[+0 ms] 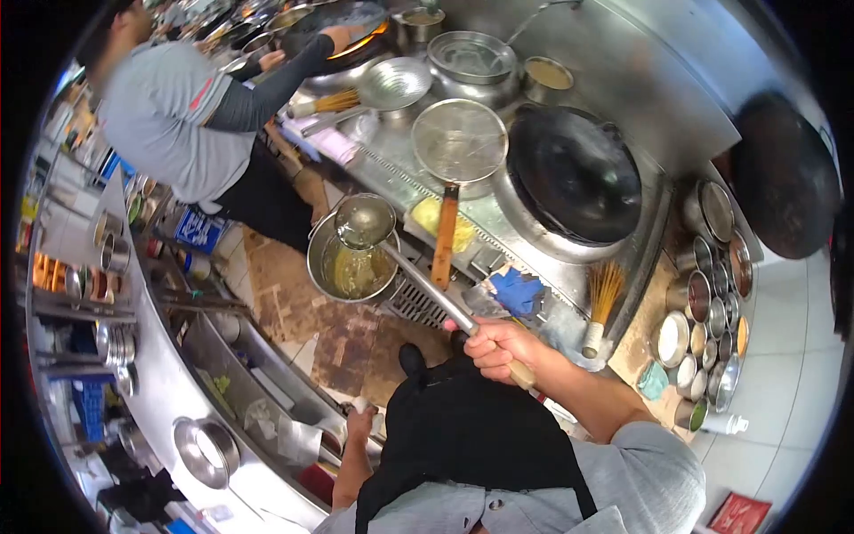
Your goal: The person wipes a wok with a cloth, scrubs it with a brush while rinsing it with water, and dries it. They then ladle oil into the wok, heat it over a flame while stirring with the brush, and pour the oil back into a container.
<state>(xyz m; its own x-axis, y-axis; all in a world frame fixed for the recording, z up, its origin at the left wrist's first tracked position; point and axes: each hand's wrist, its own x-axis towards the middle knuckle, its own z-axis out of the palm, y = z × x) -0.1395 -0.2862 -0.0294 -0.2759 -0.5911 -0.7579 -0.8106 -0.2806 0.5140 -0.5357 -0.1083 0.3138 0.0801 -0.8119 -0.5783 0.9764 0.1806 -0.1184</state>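
My right hand (503, 350) is wrapped round the handle of a long metal ladle (366, 222). The ladle's bowl hangs over a metal pot (354, 263) that has yellowish contents. Down at the left, my left hand (359, 420) is beside the lower counter, closed near something pale that I cannot make out. Beyond the ladle lies a round mesh strainer (459, 141) with a wooden handle. A black wok (574, 175) sits on the stove to the right of the strainer.
A co-worker (182, 125) stands at the stove at the upper left. A bamboo brush (605, 298) and a blue cloth (516, 291) lie at the stove's front edge. Several seasoning containers (673, 338) stand at the right. A metal bowl (205, 452) is on the left counter.
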